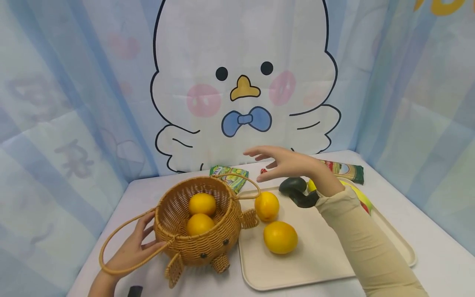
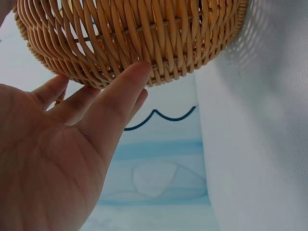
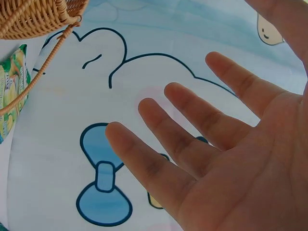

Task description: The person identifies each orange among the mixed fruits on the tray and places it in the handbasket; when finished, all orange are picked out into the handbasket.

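Note:
A brown wicker basket (image 1: 191, 249) with looped handles and an animal face stands on the left, tilted toward me. Inside it lie two yellow-orange fruits, one (image 1: 202, 204) behind the other (image 1: 200, 224). My left hand (image 1: 128, 249) rests against the basket's left side, under one handle loop; its straight fingers (image 2: 120, 96) touch the woven wall. Over the back of the tray, my right hand (image 1: 291, 165) is raised with fingers spread and nothing in it. Below it on the tray sit two more yellow-orange fruits, one (image 1: 267, 206) near the basket handle and one (image 1: 280, 237) closer to me.
The cream tray (image 1: 319, 255) also bears dark green produce (image 1: 293, 186) and a yellow item (image 1: 360, 194), partly behind the right forearm. A green packet (image 1: 239, 173) lies behind the basket. A long packet (image 1: 346, 171) is at back right, a black object (image 1: 135, 291) at the front.

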`<state>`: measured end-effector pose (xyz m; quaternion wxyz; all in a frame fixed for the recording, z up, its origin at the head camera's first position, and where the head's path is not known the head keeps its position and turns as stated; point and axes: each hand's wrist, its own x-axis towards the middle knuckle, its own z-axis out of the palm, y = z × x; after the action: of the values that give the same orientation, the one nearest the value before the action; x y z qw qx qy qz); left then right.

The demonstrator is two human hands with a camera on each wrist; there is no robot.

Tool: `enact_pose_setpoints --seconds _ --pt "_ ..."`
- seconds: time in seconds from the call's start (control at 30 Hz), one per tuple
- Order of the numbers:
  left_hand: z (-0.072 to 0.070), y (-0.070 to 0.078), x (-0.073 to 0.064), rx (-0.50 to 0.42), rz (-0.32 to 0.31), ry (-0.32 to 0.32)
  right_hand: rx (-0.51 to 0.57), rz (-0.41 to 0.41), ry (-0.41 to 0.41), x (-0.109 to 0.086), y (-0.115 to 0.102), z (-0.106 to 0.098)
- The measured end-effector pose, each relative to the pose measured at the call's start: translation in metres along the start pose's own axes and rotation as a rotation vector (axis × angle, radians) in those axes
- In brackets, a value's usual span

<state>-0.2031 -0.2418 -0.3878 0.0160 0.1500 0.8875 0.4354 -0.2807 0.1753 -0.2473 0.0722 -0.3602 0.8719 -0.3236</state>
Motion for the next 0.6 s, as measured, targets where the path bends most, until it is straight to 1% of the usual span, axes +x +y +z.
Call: enact_pose_setpoints --seconds 0.37,0.6 --pt "-0.001 0.001 0.0 0.001 -0.021 -0.005 0.023 0.019 0.013 -0.007 0.013 0.005" --pt "-0.001 0.002 0.0 -0.004 -0.013 -0.009 0.017 0.048 0.036 -0.02 0.029 0.012"
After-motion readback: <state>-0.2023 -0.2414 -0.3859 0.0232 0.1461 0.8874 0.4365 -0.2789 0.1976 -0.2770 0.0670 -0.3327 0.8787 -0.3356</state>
